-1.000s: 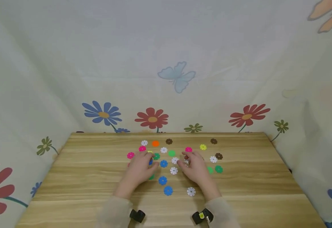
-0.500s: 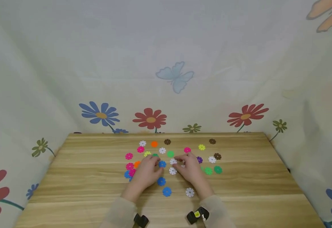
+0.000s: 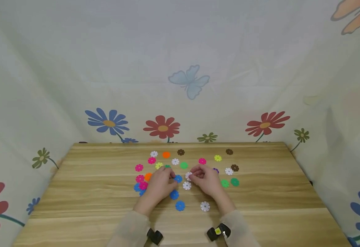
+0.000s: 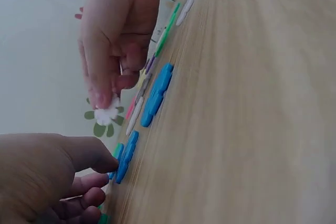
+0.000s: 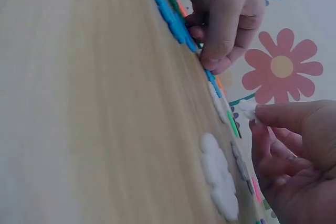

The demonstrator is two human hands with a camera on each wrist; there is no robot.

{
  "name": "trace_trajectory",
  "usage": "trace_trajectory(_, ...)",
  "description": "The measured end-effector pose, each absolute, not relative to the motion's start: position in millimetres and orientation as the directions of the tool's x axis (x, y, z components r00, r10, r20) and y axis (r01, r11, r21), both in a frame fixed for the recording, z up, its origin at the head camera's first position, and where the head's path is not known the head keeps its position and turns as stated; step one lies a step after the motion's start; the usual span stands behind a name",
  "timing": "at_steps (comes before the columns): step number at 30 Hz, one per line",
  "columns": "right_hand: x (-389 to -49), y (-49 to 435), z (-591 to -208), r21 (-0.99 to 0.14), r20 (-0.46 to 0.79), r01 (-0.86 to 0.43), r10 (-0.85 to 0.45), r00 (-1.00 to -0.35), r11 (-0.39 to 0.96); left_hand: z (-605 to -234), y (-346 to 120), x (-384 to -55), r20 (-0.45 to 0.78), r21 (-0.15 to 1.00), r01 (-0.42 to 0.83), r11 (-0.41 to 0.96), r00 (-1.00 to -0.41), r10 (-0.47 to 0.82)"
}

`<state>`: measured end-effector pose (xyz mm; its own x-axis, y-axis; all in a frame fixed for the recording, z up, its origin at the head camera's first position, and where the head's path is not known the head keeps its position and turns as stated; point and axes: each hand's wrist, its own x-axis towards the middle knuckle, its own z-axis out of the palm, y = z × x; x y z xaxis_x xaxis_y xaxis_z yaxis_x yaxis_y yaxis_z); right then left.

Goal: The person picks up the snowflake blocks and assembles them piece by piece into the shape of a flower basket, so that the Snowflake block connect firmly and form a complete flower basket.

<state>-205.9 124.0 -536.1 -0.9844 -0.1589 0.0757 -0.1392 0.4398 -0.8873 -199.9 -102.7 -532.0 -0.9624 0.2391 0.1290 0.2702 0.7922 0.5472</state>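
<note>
My right hand (image 3: 207,180) pinches a white plastic snowflake disc (image 5: 247,108) between thumb and fingertips. In the left wrist view this white disc shows raised above the tabletop at the right fingertips (image 4: 102,99). My left hand (image 3: 160,183) is low over the table, its thumb and index finger pinching the edge of a blue snowflake disc (image 3: 178,178). Part of that disc is hidden behind the fingers. Close below it lies a second blue disc (image 3: 174,195), and another white disc (image 3: 187,185) lies between the hands.
Several flat snowflake discs are scattered over the wooden table (image 3: 276,192). A pink, blue and orange group lies left of my left hand, including a pink disc (image 3: 143,185). Right of my right hand lies a green disc (image 3: 234,182). A flowered cloth (image 3: 105,68) hangs behind.
My left hand has moved right, from the left-hand discs to the blue disc. My right hand has moved left and taken up the white disc. The blue disc has shifted slightly right.
</note>
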Motion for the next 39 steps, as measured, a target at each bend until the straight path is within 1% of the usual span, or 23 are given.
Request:
trace_trajectory(2,-204.3,130.3,-536.3,-0.927,0.046,-0.098,-0.149,-0.988,0.362,-532.0,-100.6,-200.3,0.12,0.548,0.269,0.792,-0.962,0.244)
trace_trajectory(6,-200.8,141.5,-538.0,-0.984,-0.071,0.049,-0.128,-0.989,0.169,-530.4,-98.5,-199.9,0.124,0.527,0.299,0.796,-0.953,0.276)
trace_trajectory(9,-198.1,147.3,-539.2,-0.988,-0.151,0.146,-0.128,-0.98,0.048,-528.5,-97.6,-199.2,0.105,0.524,0.3,0.797,-0.951,0.289)
trace_trajectory(12,-196.4,150.3,-541.0,-0.982,-0.184,0.188,-0.146,-0.972,-0.011,-526.2,-96.7,-199.0,0.064,0.549,0.272,0.79,-0.956,0.285)
trace_trajectory(14,-194.9,150.9,-541.7,-0.98,-0.189,0.196,-0.165,-0.968,-0.029,-525.6,-96.5,-199.1,0.044,0.581,0.252,0.774,-0.959,0.279)
trace_trajectory(16,-193.5,150.5,-541.7,-0.98,-0.187,0.197,-0.181,-0.966,-0.038,-526.1,-96.3,-199.8,0.028,0.66,0.215,0.72,-0.964,0.263)
trace_trajectory(18,-192.3,149.4,-541.0,-0.98,-0.18,0.192,-0.188,-0.966,-0.044,-526.4,-96.0,-201.4,0.033,0.759,0.182,0.626,-0.97,0.242)
trace_trajectory(20,-191.6,147.7,-540.1,-0.981,-0.173,0.186,-0.188,-0.967,-0.051,-526.0,-95.6,-202.6,0.045,0.851,0.154,0.501,-0.974,0.223)
trace_trajectory(21,-191.4,146.6,-539.1,-0.981,-0.17,0.183,-0.187,-0.968,-0.055,-525.7,-95.3,-203.0,0.049,0.888,0.142,0.437,-0.975,0.217)
trace_trajectory(23,-191.0,144.1,-536.9,-0.982,-0.162,0.176,-0.184,-0.97,-0.064,-523.3,-94.3,-202.1,0.066,0.925,0.142,0.353,-0.974,0.216)
trace_trajectory(25,-191.0,141.4,-534.7,-0.983,-0.149,0.166,-0.185,-0.971,-0.078,-522.7,-93.3,-201.0,0.083,0.938,0.152,0.311,-0.971,0.224)
trace_trajectory(34,-190.8,136.1,-531.4,-0.985,-0.103,0.123,-0.164,-0.981,-0.12,-524.2,-91.6,-198.4,0.123,0.952,0.182,0.247,-0.964,0.236)
trace_trajectory(39,-190.5,136.1,-530.1,-0.984,-0.099,0.119,-0.153,-0.983,-0.13,-524.7,-91.8,-198.4,0.165,0.938,0.229,0.259,-0.955,0.246)
